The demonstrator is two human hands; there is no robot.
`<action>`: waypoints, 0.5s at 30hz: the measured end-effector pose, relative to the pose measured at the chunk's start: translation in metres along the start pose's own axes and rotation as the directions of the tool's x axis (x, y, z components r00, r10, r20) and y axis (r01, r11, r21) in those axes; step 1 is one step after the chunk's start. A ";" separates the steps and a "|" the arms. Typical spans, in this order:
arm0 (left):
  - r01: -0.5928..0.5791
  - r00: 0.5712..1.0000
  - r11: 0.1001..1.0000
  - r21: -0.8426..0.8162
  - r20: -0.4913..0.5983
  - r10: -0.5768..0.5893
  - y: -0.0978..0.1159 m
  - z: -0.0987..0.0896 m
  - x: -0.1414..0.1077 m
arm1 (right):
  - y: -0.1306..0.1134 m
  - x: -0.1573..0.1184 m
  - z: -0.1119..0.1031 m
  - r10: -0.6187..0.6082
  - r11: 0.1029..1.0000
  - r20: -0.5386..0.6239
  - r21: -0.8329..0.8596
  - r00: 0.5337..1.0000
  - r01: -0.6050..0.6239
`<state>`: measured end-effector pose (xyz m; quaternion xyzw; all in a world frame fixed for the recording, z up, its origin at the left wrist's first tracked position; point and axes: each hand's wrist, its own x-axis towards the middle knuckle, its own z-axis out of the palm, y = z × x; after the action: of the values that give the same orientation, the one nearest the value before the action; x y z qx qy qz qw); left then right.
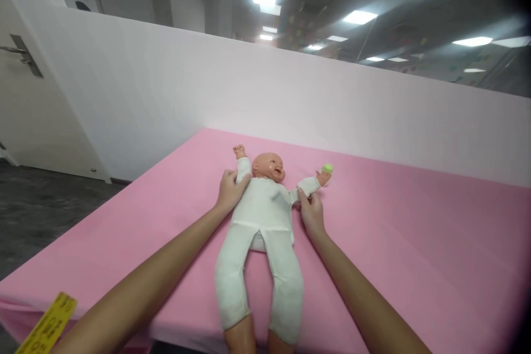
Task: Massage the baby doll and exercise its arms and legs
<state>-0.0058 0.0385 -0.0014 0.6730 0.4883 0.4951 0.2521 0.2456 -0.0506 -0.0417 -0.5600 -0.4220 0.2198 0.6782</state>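
A baby doll [263, 204] in a white cloth suit lies on its back on the pink-covered table [373, 243], its head toward the wall and its legs toward me. My left hand [232, 191] is closed around the doll's upper arm at the left, near the shoulder. At the right, my right hand [311, 211] grips the doll's other sleeved arm, thumb on top. Beside that arm's small plastic hand sits a light green round object [327, 168]; its kind is unclear. Part of my right fingers is hidden under the sleeve.
A yellow measuring tape [50, 323] with dark markings shows at the lower left, near my left forearm. A white partition wall [265, 94] stands behind the table. To the left are a door with a metal handle [25, 55] and a dark floor [37, 204].
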 end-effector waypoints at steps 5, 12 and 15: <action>-0.089 0.996 0.996 0.032 0.010 0.089 -0.001 -0.002 0.001 | -0.018 0.006 0.005 0.034 0.999 -0.009 -0.030 0.999 -0.034; 0.012 0.997 0.988 -0.155 -0.067 -0.023 -0.009 -0.006 0.003 | -0.033 0.017 0.020 0.017 0.987 0.023 0.160 1.000 -0.021; -0.017 0.999 0.987 -0.158 -0.032 0.012 -0.010 -0.006 0.000 | -0.021 0.015 0.022 0.022 0.977 0.035 0.213 0.999 -0.029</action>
<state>-0.0154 0.0420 -0.0073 0.6466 0.4465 0.5444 0.2936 0.2324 -0.0322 -0.0162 -0.4855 -0.3996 0.2817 0.7247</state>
